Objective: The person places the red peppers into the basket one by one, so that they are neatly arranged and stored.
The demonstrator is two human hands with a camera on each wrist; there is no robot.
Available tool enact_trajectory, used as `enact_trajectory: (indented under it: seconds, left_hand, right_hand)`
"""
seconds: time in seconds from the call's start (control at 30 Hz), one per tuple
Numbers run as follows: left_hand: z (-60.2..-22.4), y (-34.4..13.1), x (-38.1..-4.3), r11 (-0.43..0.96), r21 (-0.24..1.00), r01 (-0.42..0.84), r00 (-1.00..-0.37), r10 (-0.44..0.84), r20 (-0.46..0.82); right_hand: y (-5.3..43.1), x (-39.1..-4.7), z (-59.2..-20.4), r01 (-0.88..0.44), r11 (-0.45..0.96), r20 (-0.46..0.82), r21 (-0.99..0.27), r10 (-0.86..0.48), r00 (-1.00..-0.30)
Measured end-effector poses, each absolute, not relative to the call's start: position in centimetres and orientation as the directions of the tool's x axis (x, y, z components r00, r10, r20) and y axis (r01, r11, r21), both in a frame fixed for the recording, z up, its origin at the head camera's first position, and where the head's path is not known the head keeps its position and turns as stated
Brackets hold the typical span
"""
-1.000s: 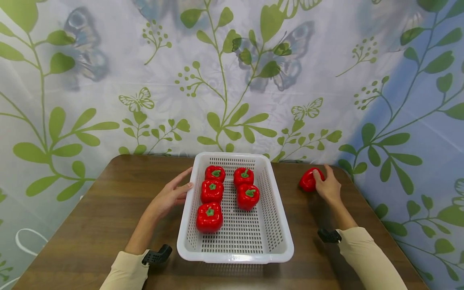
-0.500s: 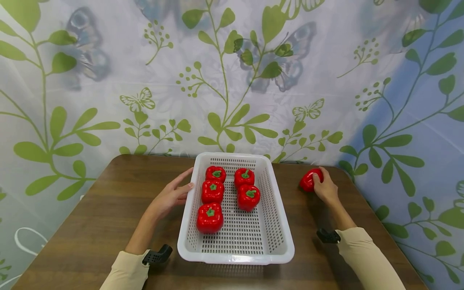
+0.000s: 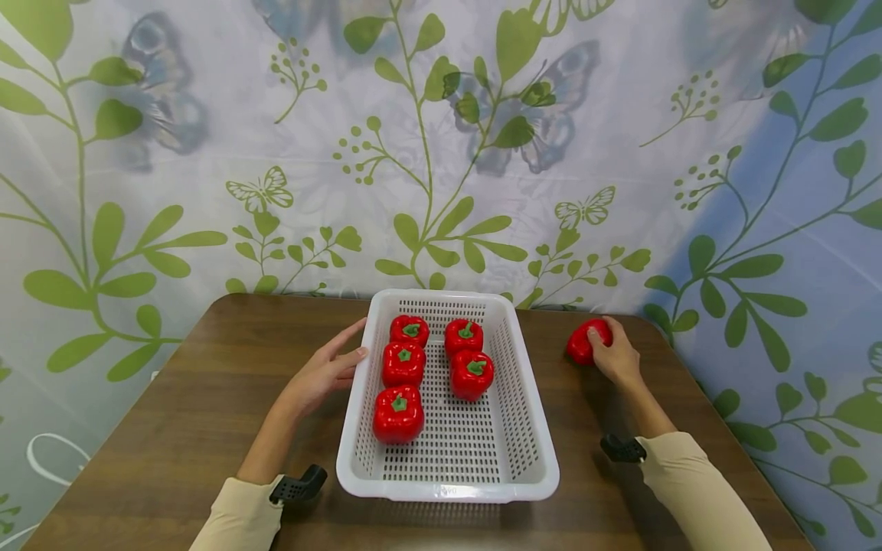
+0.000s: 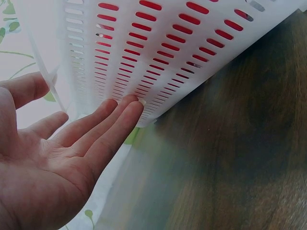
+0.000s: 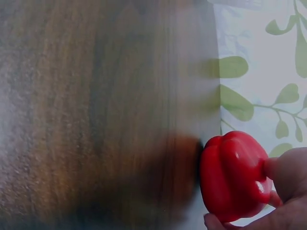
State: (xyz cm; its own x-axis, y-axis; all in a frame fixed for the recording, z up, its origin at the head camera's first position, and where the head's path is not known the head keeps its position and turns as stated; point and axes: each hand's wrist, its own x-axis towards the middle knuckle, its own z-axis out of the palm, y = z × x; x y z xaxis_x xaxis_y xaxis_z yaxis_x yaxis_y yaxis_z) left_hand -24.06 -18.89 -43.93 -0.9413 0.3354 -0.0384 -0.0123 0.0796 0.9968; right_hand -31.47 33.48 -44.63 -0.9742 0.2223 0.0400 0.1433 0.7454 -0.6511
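At the table's back right, my right hand grips a red bell pepper, thumb on one side and fingers round the other. The right wrist view shows that bell pepper close to the table top, its stem hidden. My left hand rests against the left side of a white plastic basket. Seen from the left wrist, its fingers are extended along the slotted basket wall, with the thumb near the rim. Several red bell peppers with green stems stand inside the basket in two columns.
The brown wooden table reaches back to a patterned curtain of leaves and butterflies. A white cord hangs beyond the table's left edge. Black wrist bands sit over both sleeves.
My right hand has shifted slightly left with the bell pepper, which has turned a little in the grip. The left hand and the basket have stayed put.
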Motion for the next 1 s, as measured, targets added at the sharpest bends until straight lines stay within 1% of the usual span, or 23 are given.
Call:
enact_trajectory:
  seconds: [0.2,0.3,0.63,0.87,1.0]
  left_hand:
    - [-44.0,-19.0,-24.1,0.085,0.996,0.003,-0.94,0.341,-0.027]
    - [-44.0,-18.9,-24.0,0.084,0.996,-0.003,-0.942,0.334,-0.031]
    - [-43.9,-18.8,-23.8,0.099,0.995,-0.016,-0.946,0.321,-0.047]
    - [-44.0,-18.9,-23.9,0.092,0.996,-0.003,-0.942,0.335,-0.034]
    - [-44.1,-18.8,-23.9,0.093,0.996,0.002,-0.94,0.339,-0.03]
  right_hand:
    - [33.1,-30.9,-44.5,0.061,0.745,0.154,-0.665,0.216,-0.964]
    - [33.1,-30.7,-44.3,0.042,0.744,0.185,-0.667,0.221,-0.958]
    - [33.0,-30.0,-43.6,0.088,0.726,0.174,-0.682,0.279,-0.945]
    - [32.6,-29.3,-42.4,0.076,0.728,0.178,-0.681,0.266,-0.947]
    - [32.6,-28.9,-41.5,0.053,0.752,0.196,-0.657,0.238,-0.951]
